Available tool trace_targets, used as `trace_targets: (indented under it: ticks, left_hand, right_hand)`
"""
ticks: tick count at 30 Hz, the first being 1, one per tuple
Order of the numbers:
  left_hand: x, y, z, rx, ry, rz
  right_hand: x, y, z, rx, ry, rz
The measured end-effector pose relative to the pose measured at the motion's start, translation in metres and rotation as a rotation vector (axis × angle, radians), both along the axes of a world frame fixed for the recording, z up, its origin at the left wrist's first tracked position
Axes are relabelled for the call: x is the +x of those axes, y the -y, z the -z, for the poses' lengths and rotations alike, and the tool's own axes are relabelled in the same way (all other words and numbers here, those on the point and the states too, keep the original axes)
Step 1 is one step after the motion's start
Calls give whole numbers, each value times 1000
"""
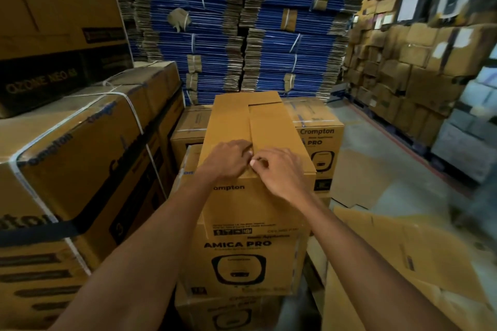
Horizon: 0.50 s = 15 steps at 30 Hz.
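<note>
Brown cardboard fills the view: a plain box sits on top of a stack of printed cartons straight ahead, long side running away from the person. Both hands are at the near end of its lid, right on the seam where the two top flaps meet. The left hand lies palm down on the left flap, fingers bent loosely with the tips pressing at the seam, released rather than grasping. The right hand has thumb and forefinger nipped together at that same seam of the box, other fingers curled under; whether it has the flap edge or a bit of tape is too small to tell. The two hands almost touch.

Just behind, to the right, another printed carton stands lower. Big strapped cartons are piled on the left. Bundles of flat blue cardboard rise at the back, a wall of small boxes on the right. A flattened sheet of cardboard lies on the floor at lower right
</note>
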State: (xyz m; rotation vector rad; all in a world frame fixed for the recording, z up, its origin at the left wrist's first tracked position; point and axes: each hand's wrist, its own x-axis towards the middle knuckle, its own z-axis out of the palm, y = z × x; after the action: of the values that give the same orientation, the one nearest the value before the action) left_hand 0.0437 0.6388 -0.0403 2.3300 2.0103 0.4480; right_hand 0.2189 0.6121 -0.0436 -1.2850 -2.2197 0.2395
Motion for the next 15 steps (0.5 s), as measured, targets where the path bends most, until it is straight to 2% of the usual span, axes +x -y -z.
trace_targets:
  ticks: [4,8,13,15]
  left_hand:
    - [-14,-2,9,45,-20,48]
    - [-16,2,13,63,-16,46]
    - [-16,2,14,62,-25,46]
    - [-16,2,14,57,-17,55]
  right_hand:
    - [-14,-23,-21,-147,158,86]
    - [-32,-33,-27,-167,349,191]
    - [-43,-32,-49,-203,406,199]
    - [-47,-31,-64,-134,413,204]
